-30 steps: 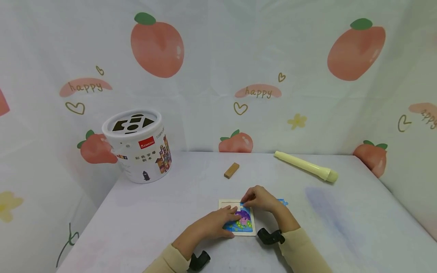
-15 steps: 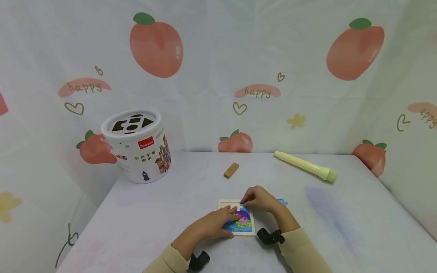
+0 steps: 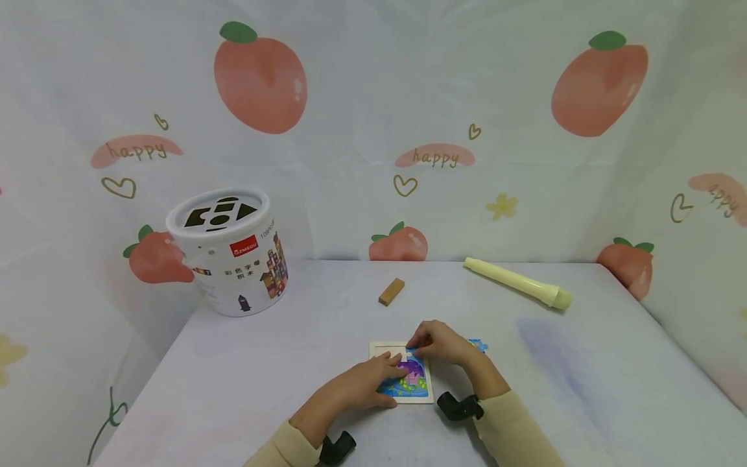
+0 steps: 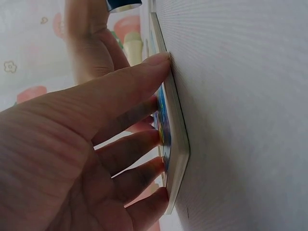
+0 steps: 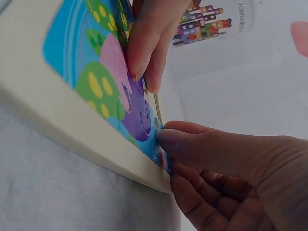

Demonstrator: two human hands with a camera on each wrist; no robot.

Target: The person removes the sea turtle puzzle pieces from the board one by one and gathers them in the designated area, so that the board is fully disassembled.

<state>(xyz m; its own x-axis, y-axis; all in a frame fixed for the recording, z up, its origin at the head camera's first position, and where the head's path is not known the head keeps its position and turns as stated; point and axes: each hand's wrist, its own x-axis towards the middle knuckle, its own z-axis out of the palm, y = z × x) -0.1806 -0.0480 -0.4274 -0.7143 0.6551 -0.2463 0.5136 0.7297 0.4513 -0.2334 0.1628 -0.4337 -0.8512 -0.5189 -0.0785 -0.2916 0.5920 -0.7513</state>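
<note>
A small jigsaw puzzle in a pale wooden frame [image 3: 415, 400] lies flat on the table, its picture blue, purple, pink and green. Across its left part my left hand [image 3: 356, 384] rests with spread, fairly straight fingers. In the left wrist view those fingertips touch the picture, and the thumb [image 4: 158, 59] lies against the frame's edge. My right hand [image 3: 445, 344] is at the upper right corner, pinching a blue puzzle piece [image 5: 164, 156] between thumb and fingers. The upper left part of the tray shows bare wood. The fingers partly hide the pinched piece.
Loose blue puzzle pieces [image 3: 480, 345] lie right of the frame, partly behind the right wrist. Farther back are a small wooden block [image 3: 391, 292] and a pale yellow stick-like tube [image 3: 519, 283]. A white block bucket [image 3: 233, 266] stands at the back left.
The view shifts slightly, so everything sits a little further left in the picture. Both hands keep their places on the puzzle, with no clear movement of the piece.
</note>
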